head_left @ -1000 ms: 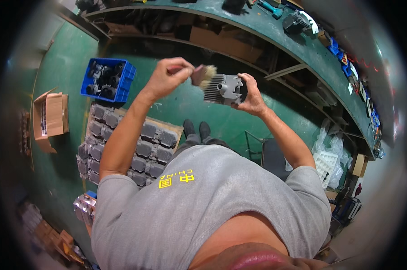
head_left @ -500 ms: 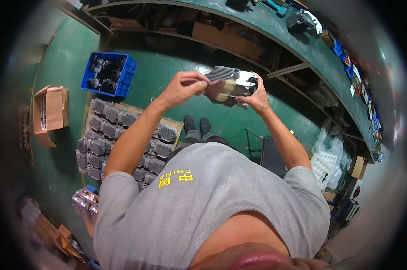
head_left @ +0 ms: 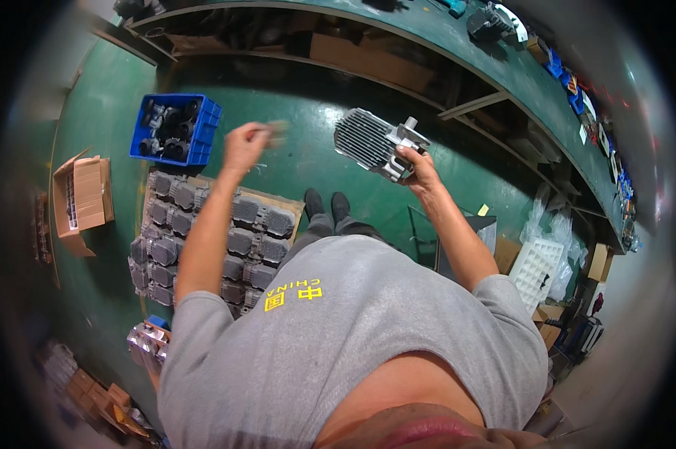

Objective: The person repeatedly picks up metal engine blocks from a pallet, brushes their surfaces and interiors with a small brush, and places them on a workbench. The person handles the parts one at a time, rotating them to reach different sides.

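Observation:
My right hand (head_left: 420, 169) grips a grey finned metal housing (head_left: 366, 139) by its end, thumb on top. The housing is held up above the floor, its ribbed face showing and a short round stub sticking out near my fingers. Off to the left, apart from the housing, my left hand (head_left: 241, 150) is closed round a brush (head_left: 277, 133). Motion smears the brush, so its bristles do not show clearly. Below my left forearm, rows of similar grey finned housings (head_left: 239, 240) lie on cardboard on the floor.
A blue crate (head_left: 213, 135) of dark and metal parts stands on the green floor at the left, beside an opened cardboard box (head_left: 91, 196). A long green workbench (head_left: 443, 71) curves across the far side. At the right are a white moulded tray (head_left: 536, 271) and clear plastic bags.
My left hand has drawn the brush away from the housing to the left. My right hand has turned the housing so its ribbed face shows.

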### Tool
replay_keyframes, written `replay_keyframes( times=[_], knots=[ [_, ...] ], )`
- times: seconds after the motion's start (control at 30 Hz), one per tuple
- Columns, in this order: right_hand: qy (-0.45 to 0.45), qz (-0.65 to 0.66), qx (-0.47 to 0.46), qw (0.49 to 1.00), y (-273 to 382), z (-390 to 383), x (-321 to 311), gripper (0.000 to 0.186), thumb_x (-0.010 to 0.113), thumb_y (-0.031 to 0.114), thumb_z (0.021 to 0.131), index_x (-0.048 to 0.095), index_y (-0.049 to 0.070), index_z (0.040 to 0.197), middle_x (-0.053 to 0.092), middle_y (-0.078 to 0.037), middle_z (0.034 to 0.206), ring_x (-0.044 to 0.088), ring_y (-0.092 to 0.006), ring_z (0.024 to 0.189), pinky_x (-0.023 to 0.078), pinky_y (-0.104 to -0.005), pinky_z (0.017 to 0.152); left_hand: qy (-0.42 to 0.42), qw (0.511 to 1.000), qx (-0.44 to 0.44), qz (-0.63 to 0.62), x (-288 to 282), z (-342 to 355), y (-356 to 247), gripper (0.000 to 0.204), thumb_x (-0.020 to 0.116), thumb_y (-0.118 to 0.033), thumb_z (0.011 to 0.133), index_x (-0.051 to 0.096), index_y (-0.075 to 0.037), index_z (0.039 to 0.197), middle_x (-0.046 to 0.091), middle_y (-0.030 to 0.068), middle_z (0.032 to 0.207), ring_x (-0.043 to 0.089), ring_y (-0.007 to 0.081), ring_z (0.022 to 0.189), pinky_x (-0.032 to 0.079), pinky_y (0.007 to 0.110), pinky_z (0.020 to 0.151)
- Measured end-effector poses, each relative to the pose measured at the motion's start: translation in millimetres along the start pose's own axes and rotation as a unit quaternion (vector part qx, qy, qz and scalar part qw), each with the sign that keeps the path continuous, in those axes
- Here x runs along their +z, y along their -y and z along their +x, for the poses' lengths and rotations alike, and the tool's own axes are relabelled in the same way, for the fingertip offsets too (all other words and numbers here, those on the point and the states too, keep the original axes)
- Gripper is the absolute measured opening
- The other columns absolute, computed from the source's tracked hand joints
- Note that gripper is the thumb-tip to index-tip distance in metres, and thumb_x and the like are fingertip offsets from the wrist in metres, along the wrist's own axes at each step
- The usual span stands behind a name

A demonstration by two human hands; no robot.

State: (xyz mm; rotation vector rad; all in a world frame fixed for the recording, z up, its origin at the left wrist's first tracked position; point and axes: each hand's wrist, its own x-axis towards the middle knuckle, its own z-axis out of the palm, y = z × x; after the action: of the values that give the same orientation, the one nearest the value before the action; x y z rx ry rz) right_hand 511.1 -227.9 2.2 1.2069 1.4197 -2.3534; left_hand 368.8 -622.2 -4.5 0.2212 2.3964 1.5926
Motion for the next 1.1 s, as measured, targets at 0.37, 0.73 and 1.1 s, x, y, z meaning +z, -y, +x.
replay_keyframes(
  times=[0.37, 0.73, 1.1],
  knots=[
    [0.186, 0.052, -0.039, 0.980, -24, 25, -78, 0.043, 0.080, 0.018, 0.082, 0.065, 0.005, 0.119, 0.067, 0.002, 0.091, 0.064, -0.0118, 0.081, 0.056, -0.0281, 0.078, 0.069, 0.983, -0.083, -0.151, 0, 24, -12, 0.021, 0.070, -0.020, 0.099, 0.073, -0.003, 0.111, 0.074, 0.0044, 0.094, 0.069, 0.0121, 0.080, 0.059, 0.026, 0.076],
    [0.031, -0.207, -0.222, 0.952, 44, -46, -47, 0.096, 0.092, 0.015, 0.059, 0.045, 0.005, 0.142, 0.061, -0.011, 0.123, 0.060, -0.0227, 0.114, 0.049, -0.0368, 0.102, 0.040, 0.995, 0.008, -0.091, 54, 85, 17, 0.037, 0.064, -0.031, 0.101, 0.072, 0.002, 0.086, 0.070, 0.0051, 0.077, 0.063, 0.0101, 0.074, 0.051, 0.030, 0.070],
    [-0.056, -0.355, -0.367, 0.858, 112, -58, -135, 0.113, 0.096, 0.023, 0.054, 0.041, 0.004, 0.151, 0.053, -0.014, 0.138, 0.057, -0.0259, 0.125, 0.047, -0.0371, 0.110, 0.276, 0.959, -0.058, 0.036, 186, 135, -69, 0.030, 0.057, -0.027, 0.107, 0.069, 0.001, 0.105, 0.071, 0.0057, 0.091, 0.063, 0.0118, 0.082, 0.051, 0.030, 0.076]
  ],
)
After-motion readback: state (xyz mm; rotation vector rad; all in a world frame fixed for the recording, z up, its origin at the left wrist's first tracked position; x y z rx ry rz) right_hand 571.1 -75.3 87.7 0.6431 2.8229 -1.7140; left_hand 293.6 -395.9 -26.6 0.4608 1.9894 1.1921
